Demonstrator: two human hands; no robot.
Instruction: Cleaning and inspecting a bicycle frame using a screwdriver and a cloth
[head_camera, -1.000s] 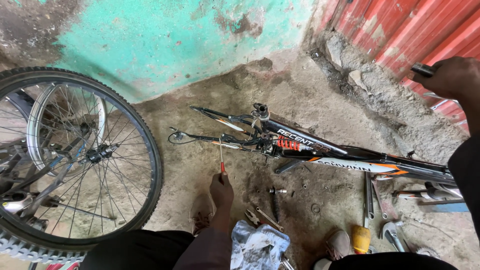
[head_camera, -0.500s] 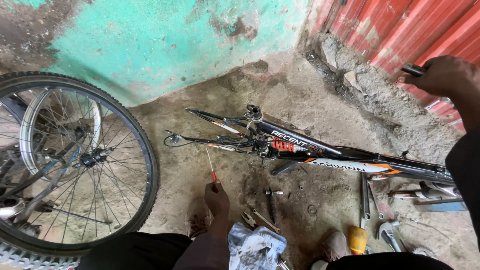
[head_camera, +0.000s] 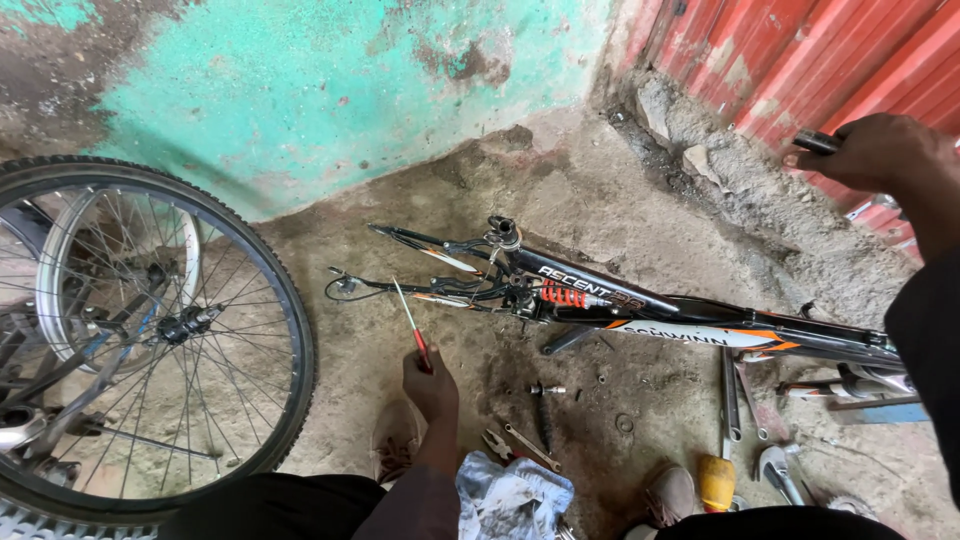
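Observation:
My left hand (head_camera: 431, 384) grips a red-handled screwdriver (head_camera: 411, 324) low over the dirt floor, its tip pointing up towards the rear stays of a black, white and orange bicycle frame (head_camera: 640, 310) lying flat. The frame has a red coil shock (head_camera: 562, 296) near its middle. My right hand (head_camera: 880, 152) is raised at the right edge, closed around a small dark object (head_camera: 815, 141) whose kind I cannot tell, in front of the red corrugated sheet.
A spoked bicycle wheel (head_camera: 140, 340) with tyre stands at left. Wrenches (head_camera: 730, 395), pliers (head_camera: 500, 445), a bolt (head_camera: 547, 390), a yellow-handled tool (head_camera: 716, 482) and a rag (head_camera: 512, 496) lie on the floor. A turquoise wall (head_camera: 330, 90) is behind; rubble (head_camera: 700, 160) at right.
My left hand with the screwdriver has drawn back towards me and slightly left. My right hand has dipped a little and stays closed. The view has shifted slightly.

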